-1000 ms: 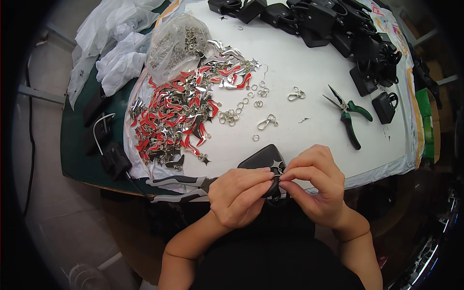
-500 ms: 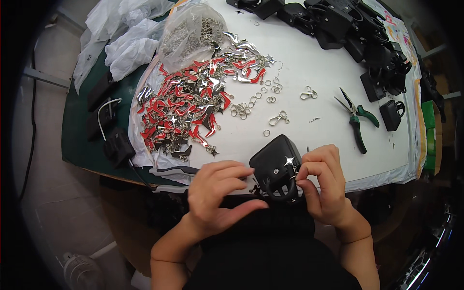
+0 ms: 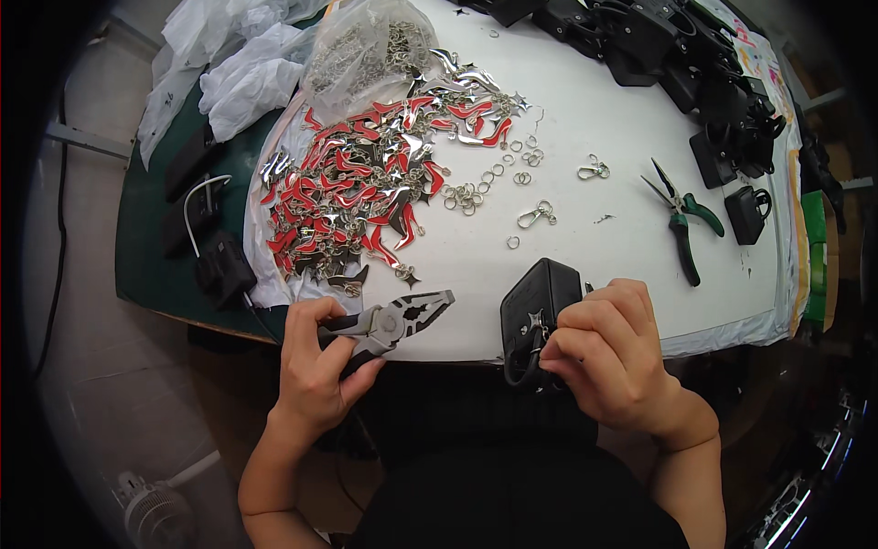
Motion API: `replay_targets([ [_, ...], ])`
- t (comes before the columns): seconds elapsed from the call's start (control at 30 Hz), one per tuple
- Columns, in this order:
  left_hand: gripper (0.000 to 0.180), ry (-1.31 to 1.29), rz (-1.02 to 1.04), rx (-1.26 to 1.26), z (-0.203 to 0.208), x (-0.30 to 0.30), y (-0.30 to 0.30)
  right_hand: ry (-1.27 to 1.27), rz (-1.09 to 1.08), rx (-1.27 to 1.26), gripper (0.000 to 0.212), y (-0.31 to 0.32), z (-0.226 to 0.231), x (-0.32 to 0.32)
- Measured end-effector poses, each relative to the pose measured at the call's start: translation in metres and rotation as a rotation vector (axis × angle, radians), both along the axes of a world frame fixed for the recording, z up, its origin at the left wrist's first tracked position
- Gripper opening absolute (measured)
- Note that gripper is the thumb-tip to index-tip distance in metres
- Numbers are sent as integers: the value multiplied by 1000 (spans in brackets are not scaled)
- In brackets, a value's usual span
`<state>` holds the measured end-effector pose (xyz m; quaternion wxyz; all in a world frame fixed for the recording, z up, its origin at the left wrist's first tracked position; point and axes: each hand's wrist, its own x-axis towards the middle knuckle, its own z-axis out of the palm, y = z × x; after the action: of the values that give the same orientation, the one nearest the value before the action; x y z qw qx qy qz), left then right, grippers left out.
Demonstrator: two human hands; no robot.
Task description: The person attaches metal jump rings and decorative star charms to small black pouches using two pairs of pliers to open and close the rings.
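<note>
the left hand (image 3: 315, 366), which half a second ago hovers empty beside the small black bag (image 3: 546, 285), now has its fingers curled around the handles of the grey pliers (image 3: 389, 326), whose head points toward two o'clock. the bag sits at the near edge of the white tabletop (image 3: 631, 220), with the pliers at nine o'clock from it, apart and not touching.

the right hand (image 3: 622, 361) stays at the bag's four-to-five o'clock corner, thumb and forefinger pinched together at the link of the star charm (image 3: 534, 322), next to the looped handle (image 3: 520, 370); the exact bit gripped is hidden.

so the work seems to have passed from bare fingers to fingers plus tool, with the charm kept steady on the right. the green-handled pliers (image 3: 681, 220) lie untouched at two o'clock from the bag, and the charm pile (image 3: 352, 197) at ten.
</note>
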<state>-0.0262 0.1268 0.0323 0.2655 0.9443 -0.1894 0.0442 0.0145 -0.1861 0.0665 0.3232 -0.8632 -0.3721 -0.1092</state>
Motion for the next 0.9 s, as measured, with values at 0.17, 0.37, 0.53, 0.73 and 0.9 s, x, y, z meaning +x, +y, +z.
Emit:
replay_targets([
  [0.17,36,49,-122,-32,29,19,-16,-35,-7,19,22,1,-6,-3],
  [0.37,43,45,-293,87,47,29,-25,-24,-16,74,24,-2,-9,-5],
  [0.53,46,59,-308,161,58,35,-27,-37,17,57,23,-4,-9,-4],
  [0.73,46,62,-345,202,66,37,-26,-108,28,41,22,-4,-12,-3],
  [0.9,44,43,-359,212,69,40,-28,-102,55,41,22,-6,-12,-1],
])
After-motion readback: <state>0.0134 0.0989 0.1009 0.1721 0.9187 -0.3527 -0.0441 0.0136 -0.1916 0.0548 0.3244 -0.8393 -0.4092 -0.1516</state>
